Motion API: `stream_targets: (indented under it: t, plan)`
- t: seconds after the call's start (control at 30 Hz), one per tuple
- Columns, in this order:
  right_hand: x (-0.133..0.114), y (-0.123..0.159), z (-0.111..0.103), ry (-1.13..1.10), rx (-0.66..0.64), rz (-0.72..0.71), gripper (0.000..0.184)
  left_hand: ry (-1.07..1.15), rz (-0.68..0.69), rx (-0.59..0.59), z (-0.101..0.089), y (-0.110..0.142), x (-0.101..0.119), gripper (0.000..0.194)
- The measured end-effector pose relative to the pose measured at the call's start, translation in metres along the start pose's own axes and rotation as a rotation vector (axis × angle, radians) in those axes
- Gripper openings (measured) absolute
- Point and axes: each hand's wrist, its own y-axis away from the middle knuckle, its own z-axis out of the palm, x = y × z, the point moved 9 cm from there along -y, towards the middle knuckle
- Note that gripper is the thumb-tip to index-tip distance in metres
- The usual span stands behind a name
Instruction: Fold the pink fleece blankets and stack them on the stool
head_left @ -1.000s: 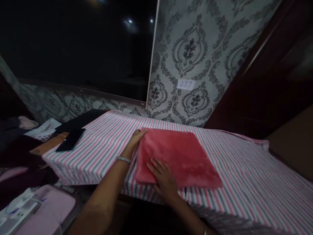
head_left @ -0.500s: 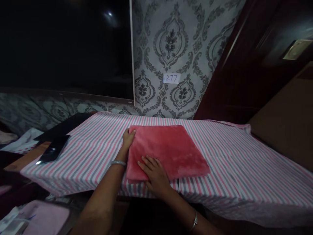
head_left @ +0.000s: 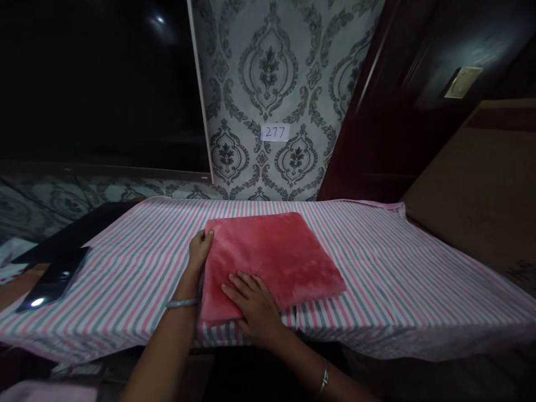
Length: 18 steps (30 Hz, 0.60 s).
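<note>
A flat, squarish piece of coral-red plush cloth (head_left: 276, 251) lies on the striped tablecloth, one side slightly skewed. Its thick pile and raised edges show, but whether it is a folded blanket or a cushion cover I cannot tell. My left hand (head_left: 199, 251) grips its left edge near the far corner, thumb on top and the other fingers partly hidden at the side. My right hand (head_left: 256, 304) rests flat on the near left part of the plush, fingers stretched out and slightly spread, palm towards the front edge.
A striped cloth (head_left: 368, 268) in pink, grey and white covers the table. At the left lies a dark glossy phone-like slab (head_left: 56, 279). A large screen (head_left: 100, 89) hangs behind, and a brown cardboard box (head_left: 481, 184) stands at the right.
The view has swung to the right, so everything sits further left in it. Both hands keep their places on the plush cloth.
</note>
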Motion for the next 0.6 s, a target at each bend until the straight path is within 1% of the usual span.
stream_targets:
  t: [0.1, 0.17, 0.27, 0.37, 0.5, 0.6]
  plan:
    - [0.000, 0.001, -0.001, -0.011, 0.019, -0.002, 0.071, 0.135, 0.020, -0.034, 0.006, -0.001, 0.000, 0.048]
    - [0.000, 0.001, -0.001, -0.010, 0.023, 0.002, 0.072, 0.214, 0.017, -0.057, 0.011, -0.004, -0.001, 0.054]
    - [0.000, 0.001, -0.003, -0.029, 0.037, 0.006, 0.072, 0.280, -0.004, -0.067, 0.015, -0.009, -0.004, 0.052]
    - [-0.001, 0.002, -0.005, -0.052, 0.045, -0.012, 0.071, 0.311, -0.024, -0.042, 0.012, -0.012, -0.009, 0.048]
    - [-0.001, 0.003, -0.003, -0.033, 0.053, -0.025, 0.071, 0.371, -0.042, -0.053, 0.010, -0.005, -0.009, 0.047]
    - [-0.001, 0.003, 0.000, -0.011, 0.042, -0.032, 0.071, 0.417, -0.060, -0.108, 0.016, 0.003, -0.005, 0.054]
